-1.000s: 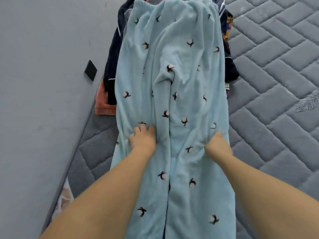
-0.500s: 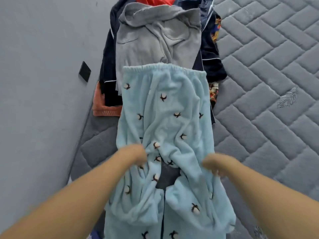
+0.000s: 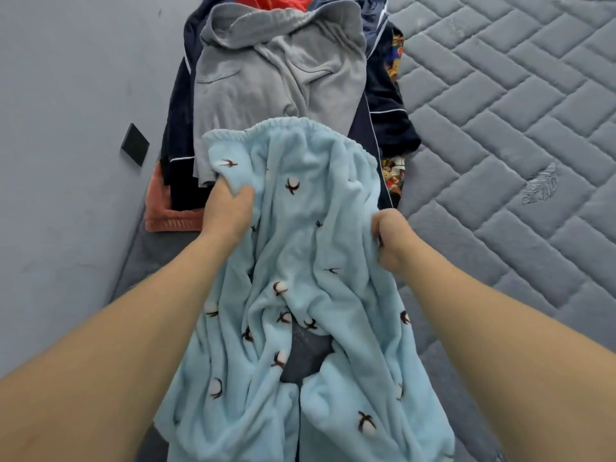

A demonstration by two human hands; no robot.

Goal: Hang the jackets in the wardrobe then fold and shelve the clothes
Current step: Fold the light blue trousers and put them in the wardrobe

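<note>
Right at the fingers [image 3: 245,191] of the left hand [image 3: 226,211], a bunch of fleece is pinched between thumb and curled fingers, just below the elastic waistband at the left edge of the light-blue pyjama trousers [image 3: 300,261]. The right hand [image 3: 390,241] is closed in a fist on the opposite edge of the same garment, lower down its length; its fingertips are tucked under and out of sight, so how deep that grip goes cannot be told. Between the two hands the cloth sags in loose vertical folds. The trousers lie with their long axis running straight away from the person: waistband at the far end, overlapping the lower part of a grey garment [image 3: 280,71], the two legs trailing back toward the person, with a dark gap [image 3: 306,355] showing where they part. The left hand is the nearer one to the waistband, and both hands sit well toward the waist end, so the legs are the free part; a fold, as I judge it, would turn on bringing those ends together along this axis. Under and behind lie a navy garment with white piping [image 3: 383,128], a coral-orange piece [image 3: 166,218] and a bright printed cloth [image 3: 395,61], all heaped on the grey quilted mattress [image 3: 500,128] against the wall [image 3: 66,161]. No brand, label or readable writing shows anywhere; the trousers carry only a small cotton-boll print.
</note>
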